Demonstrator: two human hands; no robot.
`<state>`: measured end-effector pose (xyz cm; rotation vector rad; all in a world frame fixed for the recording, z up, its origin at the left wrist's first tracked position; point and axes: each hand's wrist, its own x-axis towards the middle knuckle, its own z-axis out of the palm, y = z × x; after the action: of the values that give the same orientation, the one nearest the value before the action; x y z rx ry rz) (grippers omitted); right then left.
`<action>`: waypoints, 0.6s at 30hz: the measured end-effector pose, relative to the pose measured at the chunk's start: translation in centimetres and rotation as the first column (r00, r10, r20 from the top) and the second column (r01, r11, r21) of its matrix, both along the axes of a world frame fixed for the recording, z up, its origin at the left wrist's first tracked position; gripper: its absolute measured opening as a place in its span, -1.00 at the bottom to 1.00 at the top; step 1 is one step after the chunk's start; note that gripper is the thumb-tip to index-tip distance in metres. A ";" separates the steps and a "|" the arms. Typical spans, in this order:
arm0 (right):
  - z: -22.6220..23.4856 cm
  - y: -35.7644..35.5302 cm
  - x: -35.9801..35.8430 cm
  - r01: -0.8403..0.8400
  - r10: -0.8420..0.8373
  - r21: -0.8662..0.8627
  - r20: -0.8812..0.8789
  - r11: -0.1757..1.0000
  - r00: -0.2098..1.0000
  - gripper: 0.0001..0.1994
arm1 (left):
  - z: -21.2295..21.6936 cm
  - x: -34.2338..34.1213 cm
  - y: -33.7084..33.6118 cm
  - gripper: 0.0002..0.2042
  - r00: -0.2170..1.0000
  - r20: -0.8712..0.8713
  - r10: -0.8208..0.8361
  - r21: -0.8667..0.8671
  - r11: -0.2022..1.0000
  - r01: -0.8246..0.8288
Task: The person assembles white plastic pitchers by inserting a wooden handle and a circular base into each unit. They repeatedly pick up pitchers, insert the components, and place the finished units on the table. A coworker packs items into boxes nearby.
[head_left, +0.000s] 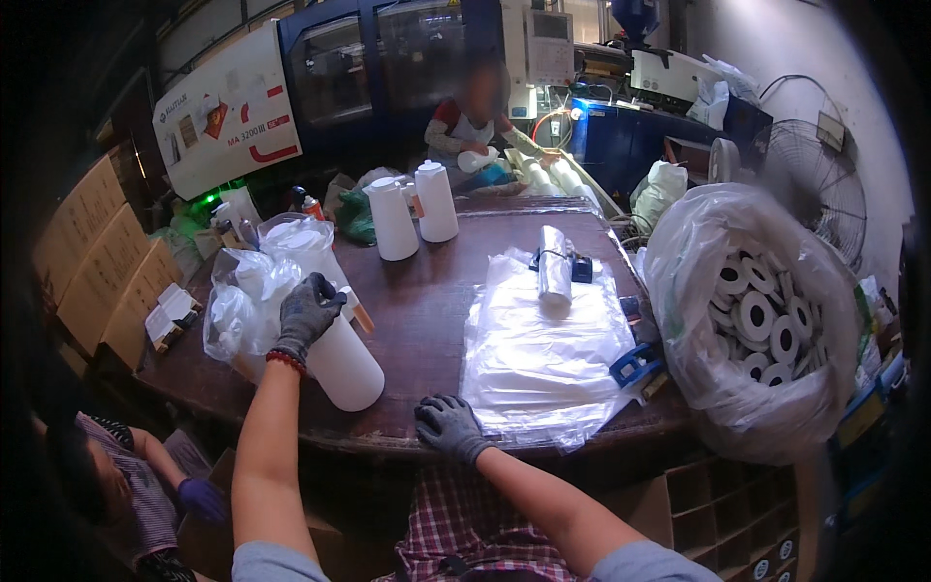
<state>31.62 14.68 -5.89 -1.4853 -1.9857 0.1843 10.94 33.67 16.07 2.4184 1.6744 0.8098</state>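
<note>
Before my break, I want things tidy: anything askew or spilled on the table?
Nothing looks spilled. The clear plastic sheets on the right of the table look slightly askew: their edges don't line up, leaving an uneven, wrinkled border.

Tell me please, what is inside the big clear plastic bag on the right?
Inside the plastic bag are many pale flat rings with dark centres, piled together. Whatever lies beneath the top layer is covered.

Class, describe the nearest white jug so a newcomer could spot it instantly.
On the dark brown table, look left of the pile of clear plastic bags. Toward the front is a white jug with a tan-trimmed handle. Unlike the two jugs farther back, it has the gray-gloved left grip over its top.
</note>
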 end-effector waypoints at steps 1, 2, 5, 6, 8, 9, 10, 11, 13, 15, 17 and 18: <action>0.0 0.0 0.0 0.003 -0.003 -0.003 -0.009 1.000 1.000 -0.63 | -0.2 0.0 -0.1 -0.48 0.999 0.030 -0.015 0.052 0.999 0.014; 0.0 -0.1 0.0 0.001 -0.001 -0.025 -0.010 1.000 1.000 -0.63 | -0.6 0.0 -0.2 -0.39 0.998 0.061 -0.033 0.103 0.994 0.026; 0.2 0.3 -0.4 -0.004 0.004 -0.033 -0.003 0.999 1.000 -0.62 | -1.0 -0.7 0.3 -0.19 0.996 -0.084 0.019 0.184 0.983 -0.004; -0.1 0.3 -0.3 0.000 0.000 -0.017 0.009 1.000 1.000 -0.62 | -0.4 -0.1 0.0 -0.13 0.985 -0.166 0.053 0.197 0.980 -0.020; -0.7 0.4 -0.3 0.012 -0.012 -0.002 0.023 1.000 1.000 -0.61 | 0.8 0.9 -0.8 -0.20 0.974 -0.217 0.063 0.028 0.998 -0.058; -0.6 0.3 -0.5 0.011 -0.011 -0.002 0.024 1.000 1.000 -0.61 | 1.7 1.2 -1.6 -0.22 0.967 -0.243 0.074 -0.031 0.996 -0.084; -0.5 0.4 -0.5 0.010 -0.010 -0.002 0.025 1.000 1.000 -0.60 | 2.2 1.3 -1.9 -0.23 0.960 -0.269 0.084 -0.090 0.990 -0.112; -0.4 0.5 -0.4 0.022 -0.022 0.006 0.026 1.000 0.999 -0.61 | 1.8 1.2 -1.4 -0.31 0.966 -0.244 0.088 -0.008 0.996 -0.093; 0.0 0.1 -0.4 0.011 -0.012 0.020 0.033 1.000 0.999 -0.61 | 2.0 1.4 -1.6 -0.36 0.963 -0.253 0.094 -0.046 0.993 -0.109; 0.3 -0.2 -0.6 0.011 -0.012 0.020 0.068 1.000 0.998 -0.59 | 1.7 1.0 -1.8 -0.43 0.974 -0.214 0.074 -0.006 0.997 -0.078; 0.1 -0.3 -0.9 0.007 -0.008 0.019 0.072 1.000 0.997 -0.58 | 1.9 0.9 -1.1 -0.44 0.960 -0.269 0.075 -0.037 0.995 -0.088; 0.5 -0.1 -0.9 0.009 -0.011 0.023 0.077 1.000 0.997 -0.58 | 2.3 1.1 -0.8 -0.45 0.953 -0.293 0.072 -0.049 0.995 -0.090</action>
<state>30.69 14.56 -5.34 -1.5088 -2.0340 0.1010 12.03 32.88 18.33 2.5412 1.8766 0.4154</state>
